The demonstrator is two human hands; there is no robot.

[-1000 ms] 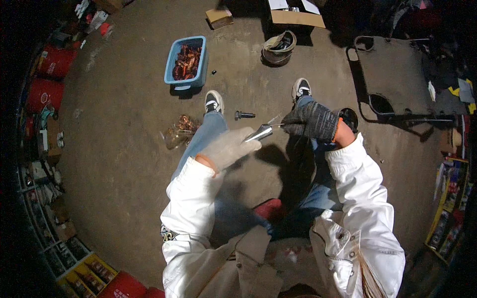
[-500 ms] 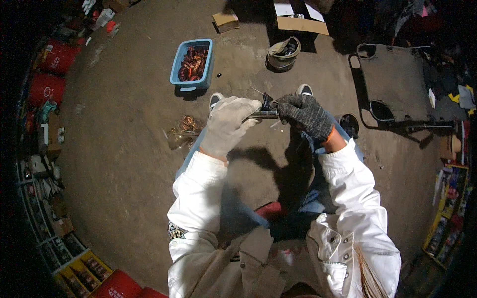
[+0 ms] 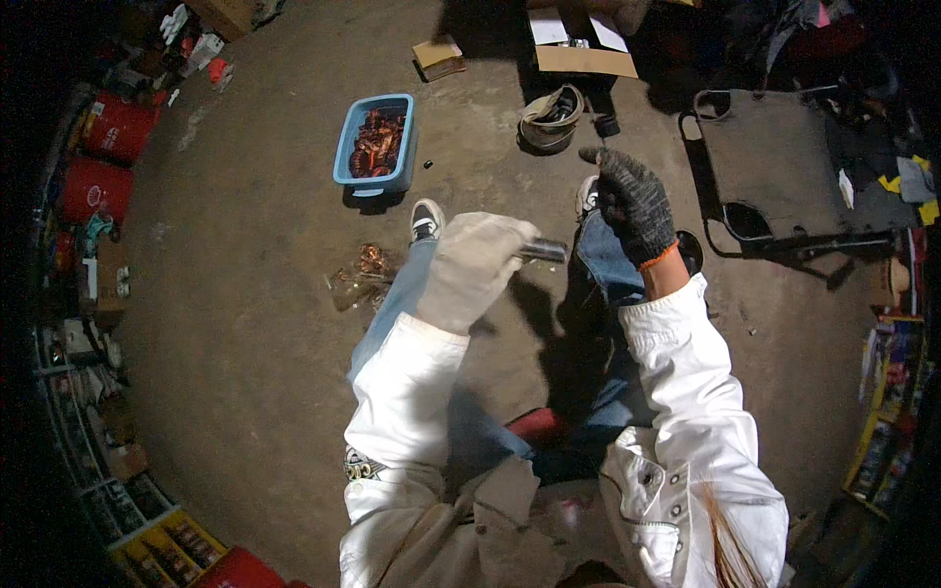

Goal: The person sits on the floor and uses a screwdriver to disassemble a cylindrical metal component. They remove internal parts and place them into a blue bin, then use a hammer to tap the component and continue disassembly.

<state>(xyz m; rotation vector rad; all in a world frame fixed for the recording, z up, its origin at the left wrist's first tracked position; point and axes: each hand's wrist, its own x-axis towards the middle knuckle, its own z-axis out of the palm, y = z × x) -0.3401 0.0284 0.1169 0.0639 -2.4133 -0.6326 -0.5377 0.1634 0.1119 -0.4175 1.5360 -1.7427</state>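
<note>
My left hand (image 3: pixel 475 269), in a pale work glove, is closed round a short metal cylinder (image 3: pixel 543 251) whose end sticks out to the right. My right hand (image 3: pixel 632 201), in a dark grey knitted glove with an orange cuff, is raised to the far right of it. Its fingers are partly stretched out and no held thing shows in them. Just beyond the fingertips is a small black piece (image 3: pixel 606 125), apart from the glove; whether it is in the air or on the floor I cannot tell. A bucket (image 3: pixel 551 120) holding dark pieces stands beyond, to the left of that piece.
A blue tub (image 3: pixel 408 162) of copper-coloured parts stands at the far left. Nearer lies a clear bag (image 3: pixel 358 279) with copper bits. An open cardboard box (image 3: pixel 586 61) is at the back. A folding chair (image 3: pixel 789 162) is on the right; red drums (image 3: pixel 98 189) line the left.
My hands have come apart. The right hand has moved up and away, and the black piece formerly between my hands seems to be beyond its fingertips. The cylinder stays in my left hand.
</note>
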